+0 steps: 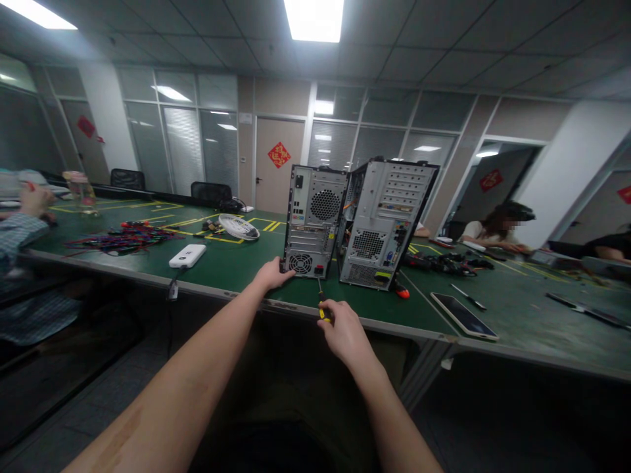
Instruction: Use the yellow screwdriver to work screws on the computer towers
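Two computer towers stand upright side by side on the green table (300, 301), rear panels facing me. At the lower left corner of the left tower (311, 223) is my left hand (274, 274), its fingers against the case side and its thumb along the bottom of the rear panel. My right hand (342, 326) is closed round the yellow and black handle of a screwdriver (323, 306). The screwdriver's shaft points up at the bottom right of the left tower's rear panel; whether its tip touches a screw is too small to tell. The right tower (382, 226) is untouched.
Left of the towers lie a white power bank (187, 255), a white oval basket (239, 226) and a heap of red and blue cables (131, 238). To the right are an orange-handled tool (403, 291), black cables (446, 263) and a phone (463, 315). Other people sit at both sides.
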`<action>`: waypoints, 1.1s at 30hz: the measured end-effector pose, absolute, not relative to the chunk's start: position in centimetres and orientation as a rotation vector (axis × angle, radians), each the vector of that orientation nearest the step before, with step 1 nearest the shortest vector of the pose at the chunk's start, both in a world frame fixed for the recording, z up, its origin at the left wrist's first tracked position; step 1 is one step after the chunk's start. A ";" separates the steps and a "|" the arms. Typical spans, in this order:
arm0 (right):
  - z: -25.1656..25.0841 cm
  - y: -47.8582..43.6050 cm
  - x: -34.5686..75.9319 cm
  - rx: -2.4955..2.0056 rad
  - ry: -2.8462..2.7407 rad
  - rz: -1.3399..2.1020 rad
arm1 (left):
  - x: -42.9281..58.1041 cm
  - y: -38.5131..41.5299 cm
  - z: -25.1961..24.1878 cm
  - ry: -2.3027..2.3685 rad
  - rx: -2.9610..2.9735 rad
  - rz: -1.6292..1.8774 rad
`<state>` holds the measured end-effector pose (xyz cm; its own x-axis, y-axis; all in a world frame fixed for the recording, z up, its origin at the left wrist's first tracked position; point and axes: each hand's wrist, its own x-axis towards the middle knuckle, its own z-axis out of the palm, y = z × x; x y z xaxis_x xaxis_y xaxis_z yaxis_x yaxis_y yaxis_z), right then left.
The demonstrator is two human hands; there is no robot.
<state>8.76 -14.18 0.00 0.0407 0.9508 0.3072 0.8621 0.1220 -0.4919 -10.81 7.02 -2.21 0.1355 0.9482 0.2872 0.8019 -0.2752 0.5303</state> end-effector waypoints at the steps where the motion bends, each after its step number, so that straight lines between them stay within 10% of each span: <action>1: 0.1 -14.2 8.7 -1.758 -1.841 0.191 | -10.8 7.0 -2.2 1.715 2.166 0.850; 33: 0.3 -14.6 8.8 -1.771 -1.828 0.167 | -11.0 7.8 -2.8 1.712 2.190 0.870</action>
